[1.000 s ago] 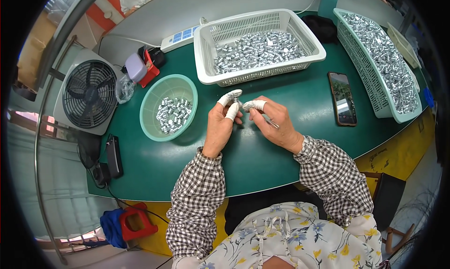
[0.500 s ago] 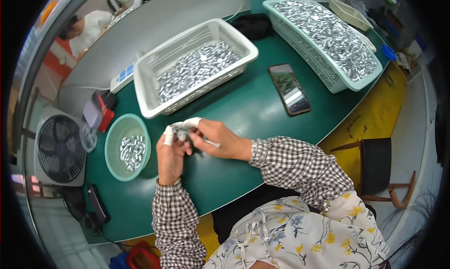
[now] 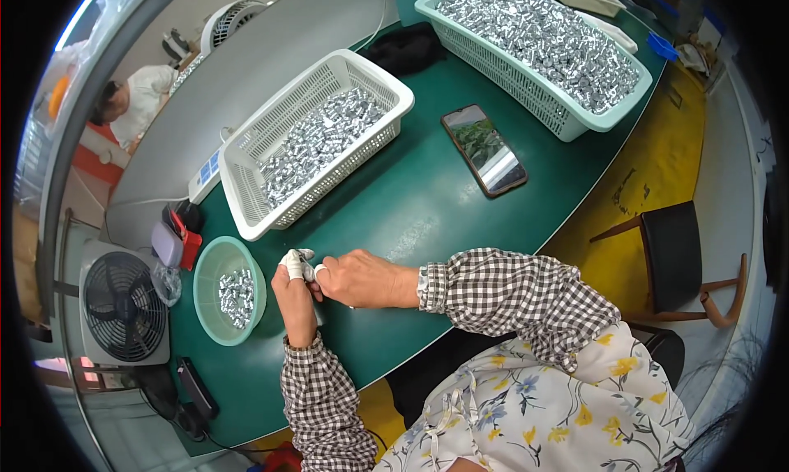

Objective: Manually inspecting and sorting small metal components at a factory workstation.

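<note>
Nearest to us, our left hand (image 3: 293,295) and right hand (image 3: 359,279) meet over the dark green tabletop (image 3: 411,217), both sleeves in black-and-white check. The fingertips, capped with white finger cots (image 3: 292,262), are pinched together on a small silvery metal part (image 3: 306,266) held between the two hands just above the table surface; its exact shape is too small for us to tell.

Just to our left stands a round pale-green plastic bowl (image 3: 209,267) holding a small heap of the same shiny metal pieces (image 3: 237,295). Beyond the hands lies a white rectangular plastic mesh basket (image 3: 246,201), partly filled with silvery parts. To its right a dark smartphone (image 3: 484,149) rests flat on the table, screen up.

Farther off, a long pale-green mesh basket (image 3: 575,127) is heaped with metal parts. At the left edge we see a grey box fan (image 3: 123,303), and in the far corner another person in white (image 3: 136,102).
</note>
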Demonstrator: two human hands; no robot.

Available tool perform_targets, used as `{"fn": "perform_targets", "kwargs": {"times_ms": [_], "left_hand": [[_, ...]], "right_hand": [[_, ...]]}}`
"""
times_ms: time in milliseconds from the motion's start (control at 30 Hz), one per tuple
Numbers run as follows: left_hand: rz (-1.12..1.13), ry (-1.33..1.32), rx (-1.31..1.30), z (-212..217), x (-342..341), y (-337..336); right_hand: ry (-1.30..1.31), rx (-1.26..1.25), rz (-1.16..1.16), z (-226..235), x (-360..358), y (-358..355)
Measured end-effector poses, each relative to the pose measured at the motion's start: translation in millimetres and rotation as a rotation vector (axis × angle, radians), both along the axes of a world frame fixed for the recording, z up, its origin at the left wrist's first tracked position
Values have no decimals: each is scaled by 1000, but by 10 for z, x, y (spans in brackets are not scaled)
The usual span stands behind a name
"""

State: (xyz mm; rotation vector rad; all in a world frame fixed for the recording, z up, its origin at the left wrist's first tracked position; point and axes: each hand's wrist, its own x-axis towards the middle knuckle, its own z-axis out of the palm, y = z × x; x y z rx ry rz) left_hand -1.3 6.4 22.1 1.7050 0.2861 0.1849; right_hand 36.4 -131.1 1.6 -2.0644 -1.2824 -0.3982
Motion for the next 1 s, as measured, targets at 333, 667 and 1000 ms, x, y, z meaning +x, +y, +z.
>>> {"fn": "perform_targets", "kwargs": {"times_ms": [333, 667, 1000], "left_hand": [[-134, -213, -739, -66, -1, -51], [-155, -179, -842, -25, 18, -100], [-59, -15, -577, 60, -1, -19]], "right_hand": [[1419, 804, 544, 133, 130, 23], [1832, 877, 637, 157, 167, -28], [54, 147, 138, 16, 160, -40]]}}
